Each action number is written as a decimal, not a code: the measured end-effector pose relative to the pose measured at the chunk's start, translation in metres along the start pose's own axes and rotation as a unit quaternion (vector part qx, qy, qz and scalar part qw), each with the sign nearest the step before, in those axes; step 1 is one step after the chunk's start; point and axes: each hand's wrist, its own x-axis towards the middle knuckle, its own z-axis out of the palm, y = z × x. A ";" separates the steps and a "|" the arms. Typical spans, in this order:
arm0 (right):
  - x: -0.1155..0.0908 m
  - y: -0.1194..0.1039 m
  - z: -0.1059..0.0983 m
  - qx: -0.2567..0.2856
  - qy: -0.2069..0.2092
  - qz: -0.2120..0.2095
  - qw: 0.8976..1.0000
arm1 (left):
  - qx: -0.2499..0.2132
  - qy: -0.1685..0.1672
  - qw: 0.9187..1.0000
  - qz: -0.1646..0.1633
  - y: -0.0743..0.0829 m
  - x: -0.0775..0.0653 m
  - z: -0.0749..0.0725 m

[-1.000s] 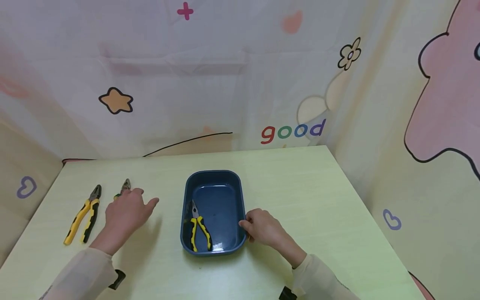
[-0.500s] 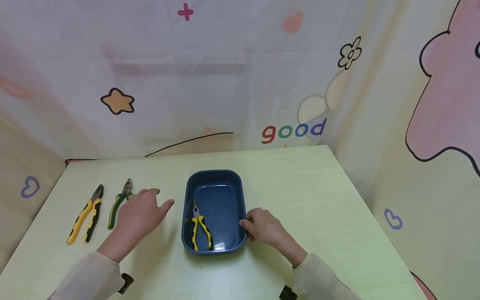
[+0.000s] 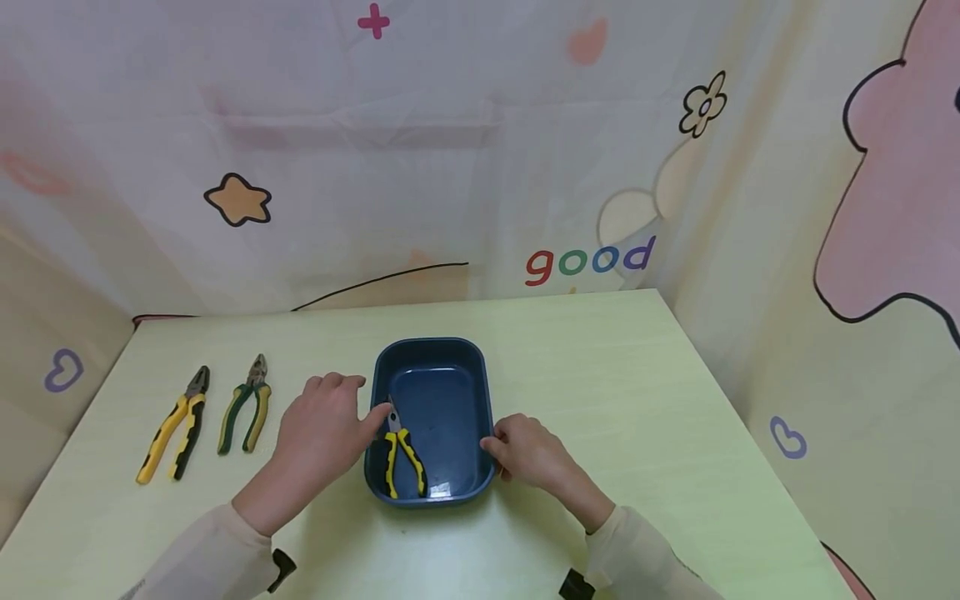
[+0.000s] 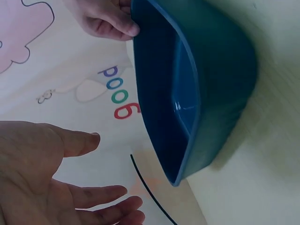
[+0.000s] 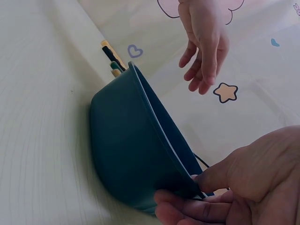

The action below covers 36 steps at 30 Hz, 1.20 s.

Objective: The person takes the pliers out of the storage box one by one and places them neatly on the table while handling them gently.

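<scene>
A dark blue plastic basin (image 3: 457, 417) stands on the table, holding a pair of needle-nose pliers (image 3: 410, 451) with yellow and black handles. My right hand (image 3: 528, 450) pinches the basin's right rim between thumb and fingers; the right wrist view shows this hand (image 5: 248, 180) at the rim up close. Over the basin's left edge is my left hand (image 3: 322, 425), holding nothing, thumb spread out. In the left wrist view its fingers (image 4: 101, 192) are extended, apart from the basin (image 4: 225, 61). The pliers inside the basin are hidden in both wrist views.
To the left lie combination pliers (image 3: 197, 390) with yellow and black handles, and smaller pliers (image 3: 258, 383) with green and yellow handles. A printed curtain (image 3: 337, 233) hangs behind the pale table (image 3: 585, 375) and along its sides.
My left hand has moved right, away from the green-handled pliers and toward the basin, uncovering those pliers. The right hand has stayed on the basin's rim.
</scene>
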 end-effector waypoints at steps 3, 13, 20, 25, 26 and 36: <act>0.000 0.000 0.000 0.001 0.000 -0.001 1.000 | 0.000 -0.006 1.000 0.008 0.009 0.000 0.004; 0.000 0.002 0.000 -0.002 0.004 -0.005 1.000 | -0.029 -0.066 0.997 0.027 0.034 0.001 0.020; -0.001 0.001 -0.001 0.003 0.003 -0.006 1.000 | -0.018 -0.121 0.992 0.026 0.043 0.002 0.030; -0.001 0.000 -0.001 0.001 0.002 -0.003 1.000 | -0.026 -0.143 0.989 0.032 0.043 0.003 0.035; -0.001 0.000 -0.001 -0.001 0.003 -0.002 1.000 | -0.025 -0.147 0.988 0.033 0.043 0.003 0.036; 0.000 0.001 -0.001 -0.001 0.001 0.001 1.000 | 0.034 -0.207 0.978 0.010 0.047 0.013 0.046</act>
